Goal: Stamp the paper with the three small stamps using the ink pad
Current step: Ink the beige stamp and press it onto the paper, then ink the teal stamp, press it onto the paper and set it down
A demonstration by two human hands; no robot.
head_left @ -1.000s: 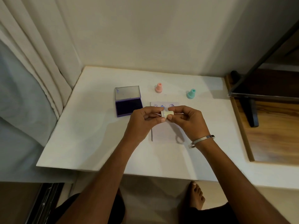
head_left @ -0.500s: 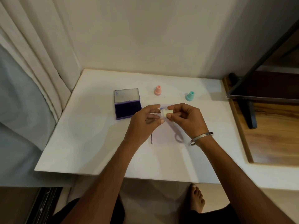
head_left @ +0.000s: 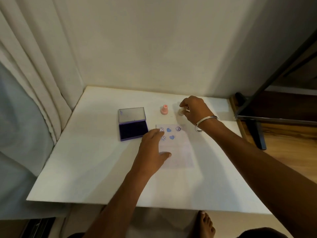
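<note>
Head view: the left hand (head_left: 151,152) was laid flat, fingers spread, on the left edge of the stamped paper (head_left: 178,152) on the white table (head_left: 85,169). A cream stamp (head_left: 181,112) was pinched in the right hand (head_left: 195,110), beyond the paper, beside the upright pink stamp (head_left: 164,109). The open ink pad (head_left: 133,129) was positioned just left of the paper.

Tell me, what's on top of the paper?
The left hand rests on the paper, covering its left edge. Five blue prints show: three round faces and two hearts. Any prints beneath the hand can't be seen.
</note>
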